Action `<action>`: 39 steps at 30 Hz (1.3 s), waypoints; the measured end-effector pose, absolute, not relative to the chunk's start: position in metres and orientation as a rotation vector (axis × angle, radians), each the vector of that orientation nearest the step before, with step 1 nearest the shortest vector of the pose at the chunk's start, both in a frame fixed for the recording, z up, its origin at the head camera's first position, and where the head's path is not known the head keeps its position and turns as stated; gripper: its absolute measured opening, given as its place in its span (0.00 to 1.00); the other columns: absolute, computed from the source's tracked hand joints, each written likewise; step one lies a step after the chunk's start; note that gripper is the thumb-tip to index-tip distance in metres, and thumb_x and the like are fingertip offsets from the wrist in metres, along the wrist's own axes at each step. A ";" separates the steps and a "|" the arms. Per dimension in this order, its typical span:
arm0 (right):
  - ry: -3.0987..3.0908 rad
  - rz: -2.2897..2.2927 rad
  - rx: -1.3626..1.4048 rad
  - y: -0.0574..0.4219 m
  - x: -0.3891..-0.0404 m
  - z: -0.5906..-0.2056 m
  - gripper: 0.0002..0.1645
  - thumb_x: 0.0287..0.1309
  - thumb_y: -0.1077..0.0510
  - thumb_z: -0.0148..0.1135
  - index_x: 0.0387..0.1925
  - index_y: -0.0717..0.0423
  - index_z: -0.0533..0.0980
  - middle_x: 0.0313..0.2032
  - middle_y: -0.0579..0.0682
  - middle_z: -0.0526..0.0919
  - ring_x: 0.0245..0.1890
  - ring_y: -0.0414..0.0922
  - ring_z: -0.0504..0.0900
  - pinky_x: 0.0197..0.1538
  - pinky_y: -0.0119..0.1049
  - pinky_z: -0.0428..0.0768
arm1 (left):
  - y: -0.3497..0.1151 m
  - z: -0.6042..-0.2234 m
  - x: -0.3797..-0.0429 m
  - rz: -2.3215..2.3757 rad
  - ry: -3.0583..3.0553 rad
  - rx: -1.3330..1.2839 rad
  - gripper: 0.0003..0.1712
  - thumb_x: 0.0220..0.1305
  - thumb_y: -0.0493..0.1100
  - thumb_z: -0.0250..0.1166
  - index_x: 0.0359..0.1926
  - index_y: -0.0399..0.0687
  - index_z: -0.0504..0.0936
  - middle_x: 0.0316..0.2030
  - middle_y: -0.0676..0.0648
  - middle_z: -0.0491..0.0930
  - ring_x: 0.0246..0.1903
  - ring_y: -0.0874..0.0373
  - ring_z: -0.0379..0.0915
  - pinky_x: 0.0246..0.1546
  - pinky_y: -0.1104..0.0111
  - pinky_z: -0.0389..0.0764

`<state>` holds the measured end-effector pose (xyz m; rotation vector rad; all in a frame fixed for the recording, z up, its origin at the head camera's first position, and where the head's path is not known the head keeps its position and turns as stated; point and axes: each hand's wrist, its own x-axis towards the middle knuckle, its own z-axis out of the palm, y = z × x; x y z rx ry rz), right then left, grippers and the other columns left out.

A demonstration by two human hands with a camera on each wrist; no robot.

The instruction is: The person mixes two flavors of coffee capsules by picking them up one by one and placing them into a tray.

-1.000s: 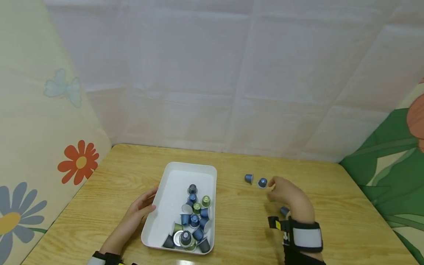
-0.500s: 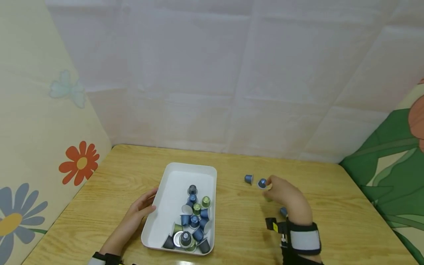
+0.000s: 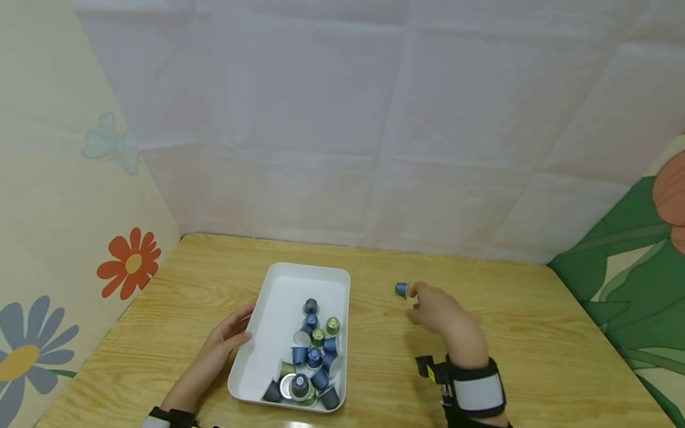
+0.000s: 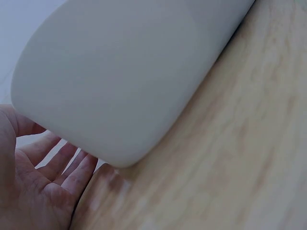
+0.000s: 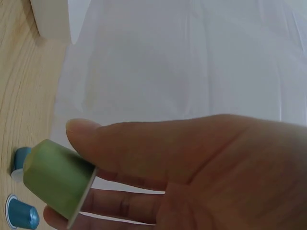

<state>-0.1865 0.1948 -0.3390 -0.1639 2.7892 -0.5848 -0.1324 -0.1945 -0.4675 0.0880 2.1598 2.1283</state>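
Note:
In the right wrist view a green coffee capsule (image 5: 57, 177) is pinched between the thumb and fingers of my right hand (image 3: 440, 312). That hand is over the right part of the table, just beside a blue capsule (image 3: 401, 289). A second blue capsule (image 5: 22, 213) stands close below the fingers, mostly hidden by the hand in the head view. My left hand (image 3: 223, 340) rests along the left wall of a white tray (image 3: 275, 297), fingers loosely extended against its outside. Inside the tray, mostly toward its right and near end, lie several blue, green and dark capsules (image 3: 314, 356).
The wooden table (image 3: 374, 345) ends at a white cloth backdrop (image 3: 342, 148). Flower-patterned panels (image 3: 128, 261) flank it left and right. Both wrists wear black straps, and the right strap (image 3: 478, 393) carries a small camera mount.
My right hand has shifted left, from beside the nearer blue capsule to over it. The blue capsule beside its wrist is now hidden by the arm. Left hand and tray stay put.

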 end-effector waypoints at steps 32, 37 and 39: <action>2.934 -0.435 -0.661 0.109 -0.154 -0.345 0.15 0.58 0.59 0.70 0.46 0.62 0.79 0.34 0.52 0.83 0.34 0.48 0.82 0.38 0.44 0.81 | -0.194 -0.467 -0.133 2.144 2.156 0.087 0.34 0.68 0.33 0.58 0.72 0.29 0.59 0.69 0.30 0.61 0.54 0.75 0.68 0.51 0.75 0.72; 2.931 -0.442 -0.838 0.101 -0.149 -0.349 0.13 0.59 0.58 0.69 0.43 0.61 0.79 0.31 0.47 0.82 0.29 0.42 0.79 0.34 0.38 0.79 | -0.194 -0.467 -0.133 2.130 2.161 0.111 0.34 0.69 0.35 0.58 0.72 0.31 0.59 0.70 0.31 0.61 0.55 0.74 0.67 0.52 0.74 0.72; 2.900 -0.446 -0.888 0.097 -0.147 -0.349 0.13 0.60 0.56 0.68 0.43 0.60 0.79 0.29 0.45 0.80 0.27 0.40 0.77 0.32 0.35 0.77 | -0.194 -0.467 -0.133 2.131 2.158 0.116 0.34 0.68 0.35 0.58 0.72 0.30 0.59 0.69 0.30 0.61 0.55 0.74 0.67 0.52 0.74 0.72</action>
